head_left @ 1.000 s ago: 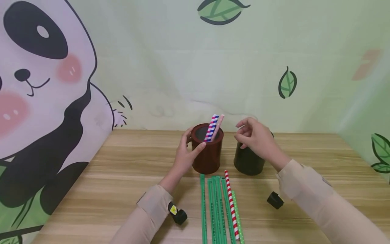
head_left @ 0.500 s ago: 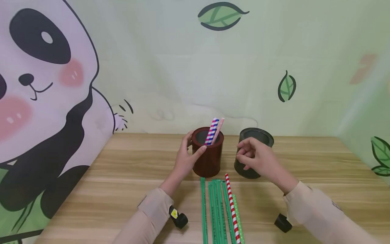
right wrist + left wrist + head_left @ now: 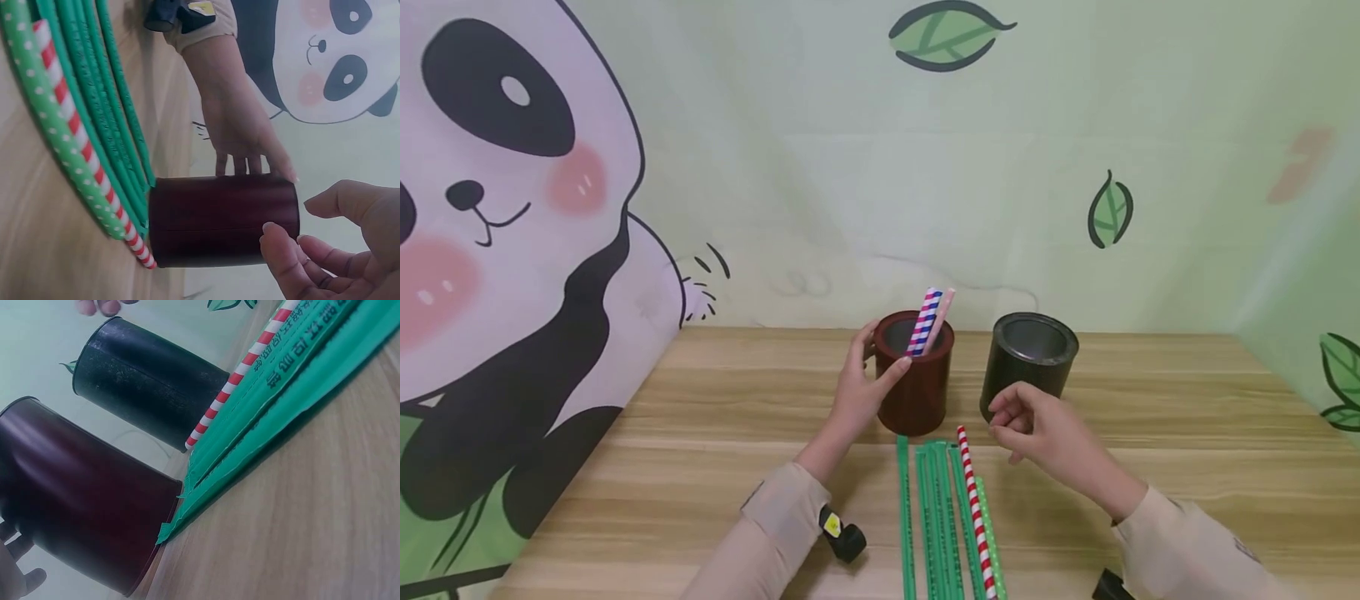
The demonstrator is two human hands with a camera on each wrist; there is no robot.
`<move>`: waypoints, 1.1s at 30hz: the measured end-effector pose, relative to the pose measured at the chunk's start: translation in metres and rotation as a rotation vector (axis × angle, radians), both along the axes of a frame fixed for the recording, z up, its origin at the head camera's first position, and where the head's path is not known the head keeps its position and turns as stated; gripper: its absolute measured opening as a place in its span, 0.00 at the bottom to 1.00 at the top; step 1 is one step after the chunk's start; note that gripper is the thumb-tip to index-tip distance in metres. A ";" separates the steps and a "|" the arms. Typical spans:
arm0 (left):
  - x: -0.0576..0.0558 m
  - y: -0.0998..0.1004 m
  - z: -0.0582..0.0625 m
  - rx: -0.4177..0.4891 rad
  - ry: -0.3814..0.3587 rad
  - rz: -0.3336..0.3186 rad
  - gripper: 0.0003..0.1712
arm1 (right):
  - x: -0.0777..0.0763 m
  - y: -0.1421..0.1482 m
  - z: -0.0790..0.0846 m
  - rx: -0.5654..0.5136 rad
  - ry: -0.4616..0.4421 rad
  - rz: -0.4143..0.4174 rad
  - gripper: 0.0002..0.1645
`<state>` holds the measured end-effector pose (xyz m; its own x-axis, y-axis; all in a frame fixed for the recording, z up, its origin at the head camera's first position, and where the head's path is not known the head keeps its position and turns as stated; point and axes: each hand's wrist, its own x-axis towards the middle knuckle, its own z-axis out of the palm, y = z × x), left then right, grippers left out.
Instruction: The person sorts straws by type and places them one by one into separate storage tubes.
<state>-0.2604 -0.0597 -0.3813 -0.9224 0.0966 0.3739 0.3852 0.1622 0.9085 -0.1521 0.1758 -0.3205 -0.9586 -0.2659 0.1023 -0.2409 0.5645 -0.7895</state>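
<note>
My left hand [image 3: 859, 396] holds a dark red-brown cup [image 3: 921, 400] in the head view, thumb at the near rim and fingers round its left side. A blue, pink and white striped paper straw [image 3: 923, 323] and a pale pink straw [image 3: 943, 310] lean to the right in that cup. To its right stands an upright black cup [image 3: 1052, 371], its mouth showing no contents. In front of the black cup is my right hand [image 3: 1060, 437], fingers loosely bent and nothing between them. The right wrist view shows that hand [image 3: 350, 244] with thumb and fingertips apart.
Several thin green paper-wrapped sticks [image 3: 936, 517] with dark print lie side by side before the cups. Along their right side lie a red-and-white striped straw [image 3: 973, 508] and a green dotted straw [image 3: 988, 533]. A panda-printed backdrop [image 3: 820, 192] rises behind the wooden table [image 3: 700, 467].
From above the black cup, my right hand has come down and nearer, uncovering the cup's mouth. My left hand keeps its grip on the brown cup.
</note>
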 end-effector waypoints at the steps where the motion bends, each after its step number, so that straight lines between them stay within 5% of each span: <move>1: 0.000 0.000 0.000 0.001 0.000 -0.001 0.44 | 0.001 0.000 -0.002 0.006 0.001 0.003 0.15; 16: 0.000 0.000 0.001 -0.011 -0.005 -0.002 0.45 | 0.020 -0.005 -0.042 0.149 0.037 0.042 0.13; 24: 0.001 0.001 0.002 -0.007 -0.014 -0.005 0.43 | 0.026 -0.009 -0.056 0.129 -0.088 0.047 0.13; 33: 0.001 0.001 0.002 -0.005 -0.021 -0.007 0.43 | 0.030 -0.013 -0.063 0.102 -0.125 0.022 0.14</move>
